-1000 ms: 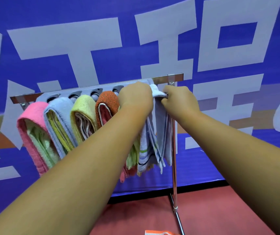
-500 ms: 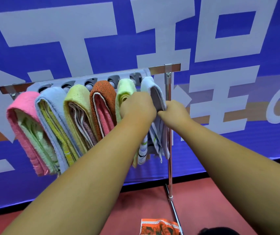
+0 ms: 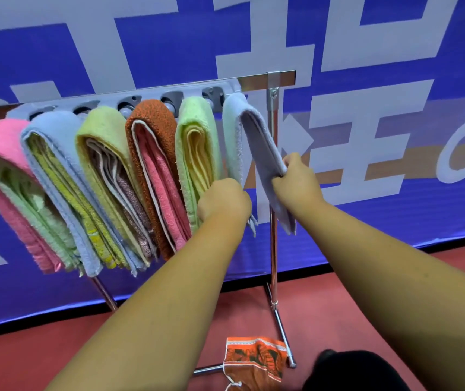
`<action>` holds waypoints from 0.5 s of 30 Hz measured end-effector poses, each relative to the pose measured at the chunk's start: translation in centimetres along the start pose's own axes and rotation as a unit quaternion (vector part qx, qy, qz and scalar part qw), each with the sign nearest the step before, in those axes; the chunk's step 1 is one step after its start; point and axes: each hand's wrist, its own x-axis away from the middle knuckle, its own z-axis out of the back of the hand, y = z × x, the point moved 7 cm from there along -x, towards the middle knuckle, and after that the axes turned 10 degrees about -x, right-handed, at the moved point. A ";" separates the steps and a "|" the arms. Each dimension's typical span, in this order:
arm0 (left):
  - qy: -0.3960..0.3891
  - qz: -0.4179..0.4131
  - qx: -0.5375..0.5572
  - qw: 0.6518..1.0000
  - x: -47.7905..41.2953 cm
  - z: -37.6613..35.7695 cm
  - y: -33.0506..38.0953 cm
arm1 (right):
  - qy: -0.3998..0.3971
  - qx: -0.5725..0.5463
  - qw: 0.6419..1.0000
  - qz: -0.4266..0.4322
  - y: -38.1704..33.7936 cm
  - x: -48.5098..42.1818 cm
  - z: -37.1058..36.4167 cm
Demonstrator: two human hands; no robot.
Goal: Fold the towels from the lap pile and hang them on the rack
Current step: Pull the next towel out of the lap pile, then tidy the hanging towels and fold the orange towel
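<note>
Place: an indoor hall or staged display space rather than a room in a home.
Backdrop: a blue banner (image 3: 169,52) covers the whole rear side and runs past both edges of the view. It is printed with huge white characters (image 3: 265,38), far larger than anything in front of it.
Floor: a smooth, plain red floor (image 3: 14,362) of the kind laid in sports halls reaches right up to the foot of the banner.
Furnishing: a free-standing chrome rack (image 3: 273,249) on floor feet stands just in front of the banner. Folded towels (image 3: 152,165) in many colours hang on it side by side.
</note>
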 end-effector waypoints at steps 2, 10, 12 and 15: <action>-0.020 0.000 0.024 0.999 -0.5 -1.4 -0.1 | -0.030 0.018 0.999 0.007 0.1 0.5 -0.7; -0.122 -0.060 0.075 0.988 0.8 -8.7 -0.5 | -0.169 0.030 0.985 -0.018 3.1 3.4 -5.2; -0.147 -0.079 0.047 0.985 1.2 -10.8 -1.1 | -0.199 0.039 0.978 -0.047 4.6 4.1 -6.0; -0.197 -0.084 0.018 0.977 2.2 -13.4 -2.4 | -0.231 0.044 0.968 -0.087 7.1 5.2 -7.3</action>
